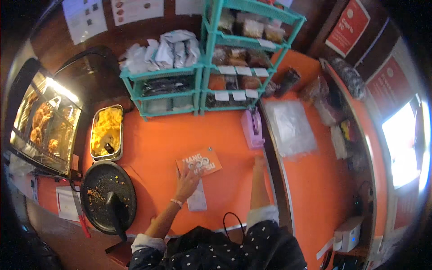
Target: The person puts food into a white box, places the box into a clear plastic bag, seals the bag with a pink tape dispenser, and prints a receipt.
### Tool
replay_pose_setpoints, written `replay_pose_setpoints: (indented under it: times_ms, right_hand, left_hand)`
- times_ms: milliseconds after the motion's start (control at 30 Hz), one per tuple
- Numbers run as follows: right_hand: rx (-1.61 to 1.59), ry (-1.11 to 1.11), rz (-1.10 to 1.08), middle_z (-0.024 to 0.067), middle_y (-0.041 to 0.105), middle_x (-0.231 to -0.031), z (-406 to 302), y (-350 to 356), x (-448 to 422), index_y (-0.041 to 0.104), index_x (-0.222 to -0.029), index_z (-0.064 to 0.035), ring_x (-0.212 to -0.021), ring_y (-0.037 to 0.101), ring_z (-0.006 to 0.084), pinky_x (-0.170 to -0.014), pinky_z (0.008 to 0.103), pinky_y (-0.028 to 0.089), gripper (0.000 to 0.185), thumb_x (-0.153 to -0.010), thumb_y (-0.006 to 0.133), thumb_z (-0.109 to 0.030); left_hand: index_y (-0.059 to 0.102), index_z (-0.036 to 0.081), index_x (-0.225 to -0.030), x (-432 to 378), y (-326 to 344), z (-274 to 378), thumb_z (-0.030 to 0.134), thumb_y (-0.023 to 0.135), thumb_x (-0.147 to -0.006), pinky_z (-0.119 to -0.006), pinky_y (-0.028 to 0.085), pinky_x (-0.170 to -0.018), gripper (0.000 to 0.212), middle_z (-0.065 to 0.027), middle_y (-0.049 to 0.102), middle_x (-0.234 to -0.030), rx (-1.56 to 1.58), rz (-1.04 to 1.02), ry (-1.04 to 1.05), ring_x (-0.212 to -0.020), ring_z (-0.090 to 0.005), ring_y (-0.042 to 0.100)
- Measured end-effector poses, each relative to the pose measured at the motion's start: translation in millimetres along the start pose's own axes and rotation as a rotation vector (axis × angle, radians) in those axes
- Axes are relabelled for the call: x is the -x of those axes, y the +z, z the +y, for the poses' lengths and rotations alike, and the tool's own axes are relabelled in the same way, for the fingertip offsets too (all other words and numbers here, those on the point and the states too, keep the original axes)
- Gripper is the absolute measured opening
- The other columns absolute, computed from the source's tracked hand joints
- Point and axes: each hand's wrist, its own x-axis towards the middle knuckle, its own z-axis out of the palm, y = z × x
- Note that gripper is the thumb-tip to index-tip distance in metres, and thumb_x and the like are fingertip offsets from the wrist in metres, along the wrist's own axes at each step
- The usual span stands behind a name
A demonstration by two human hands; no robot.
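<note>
My left hand (188, 184) rests with spread fingers on a flat orange printed carton (212, 161) that bears large white writing. A white paper slip (198, 199) lies just below the carton, partly hidden by my left hand. Farther right, my right hand (258, 162) reaches to the front end of a lilac tape dispenser (252, 130). Blur hides its fingers, so whether it touches the dispenser or holds tape cannot be told.
On the left stand a lit food warmer (50, 121), a metal tray of yellow food (107, 131) and a black round pan (108, 199). A red-handled knife (82, 221) lies nearby. Teal shelves (162, 98) stand behind; clear plastic bags (292, 128) lie right.
</note>
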Motion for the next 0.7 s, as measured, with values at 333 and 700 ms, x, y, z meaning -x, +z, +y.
replay_pose_setpoints:
  times_ms: [333, 700]
  right_hand:
    - [0.164, -0.147, -0.586, 0.0012, 0.054, -0.064, -71, 37, 257, 0.060, -0.070, -0.0024, -0.061, 0.049, 0.0083, -0.053, 0.0226, 0.039, 0.020, -0.077, 0.064, -0.021]
    - [0.192, -0.070, -0.532, 0.0021, 0.057, -0.066, -36, 45, 261, 0.059, -0.075, 0.0006, -0.059, 0.050, 0.0070, -0.054, 0.0231, 0.040, 0.017, -0.078, 0.062, -0.016]
  left_hand:
    - [0.043, 0.024, -0.124, 8, 13, -4, 0.025, 0.054, -0.081, -0.057, 0.017, -0.098, 0.045, -0.0048, 0.036, -0.132, 0.143, -0.002, -0.026, -0.126, -0.0353, 0.019]
    - [0.043, 0.031, -0.123, 6, 7, -3, 0.021, 0.054, -0.078, -0.062, 0.019, -0.094, 0.048, -0.0033, 0.029, -0.136, 0.010, -0.024, 0.041, -0.123, -0.0372, 0.026]
